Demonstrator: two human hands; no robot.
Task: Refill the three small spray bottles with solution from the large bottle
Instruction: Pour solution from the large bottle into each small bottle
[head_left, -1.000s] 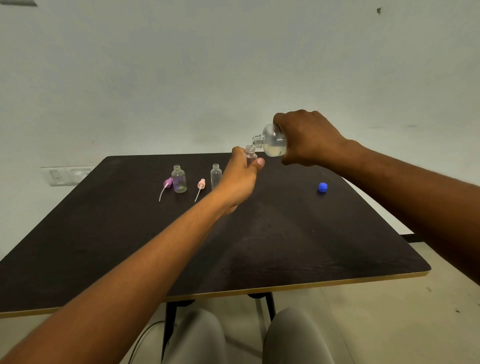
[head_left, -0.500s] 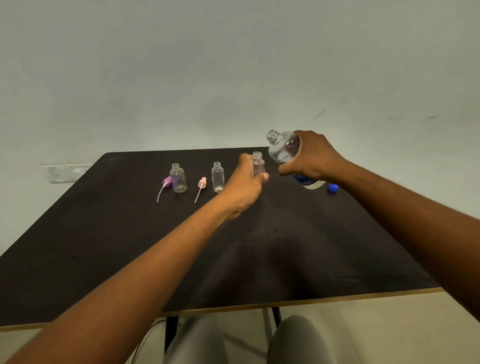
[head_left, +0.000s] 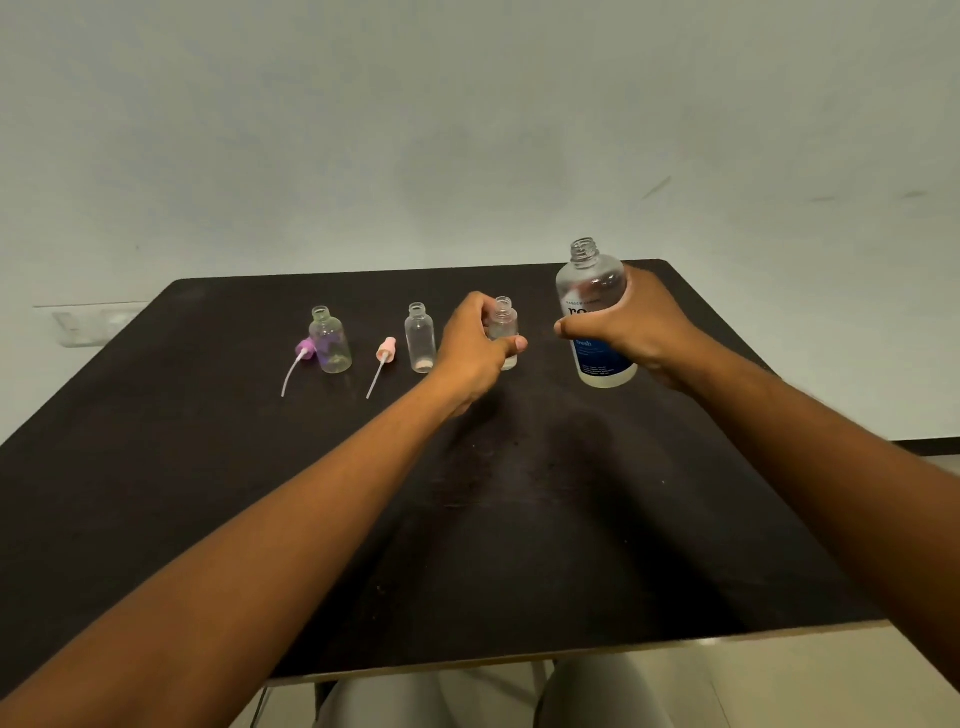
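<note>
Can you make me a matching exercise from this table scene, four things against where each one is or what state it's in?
Things:
1. large bottle
2. rightmost small bottle
3. purple spray top
4. pink spray top

Descriptions:
A. lies beside the leftmost small bottle
B. gripped upright by the right hand
C. lies left of the middle small bottle
D. held by the left hand

Pairs: 1-B, 2-D, 3-A, 4-C

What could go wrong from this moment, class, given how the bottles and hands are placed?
1. The large bottle has no cap and is held upright in the right hand; a jolt could slosh solution onto the table.
2. The left hand holds an open small bottle close to the middle bottle; setting it down carelessly could knock that over.
3. The pink sprayer and purple sprayer lie loose and could be swept off.
</note>
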